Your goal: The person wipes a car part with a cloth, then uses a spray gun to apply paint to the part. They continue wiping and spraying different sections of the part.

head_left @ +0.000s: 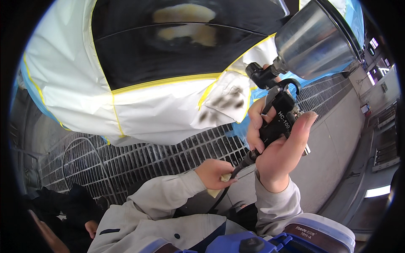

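My right hand (276, 152) is wrapped round the grip of a black spray gun (282, 110), its fingers near the trigger and its thumb stretched up along the back. A large metal paint cup (316, 42) sits on the gun, tilted toward the upper right. From the bottom of the grip runs a black air hose (240, 172). My left hand (214, 173) is closed at that hose, with a pale yellow cloth (214, 192) pinched in its fingers. Ahead lies a black car panel (143, 59) with two pale, yellowish sanded-looking patches (184, 13).
White masking sheet (152, 114) edged with yellow tape surrounds the panel; dark spray marks (228, 101) spot it. Below is a metal floor grating (139, 162) with a looped hose (63, 156). Another person's hand (91, 227) shows at lower left. A blue respirator (253, 244) fills the lower edge.
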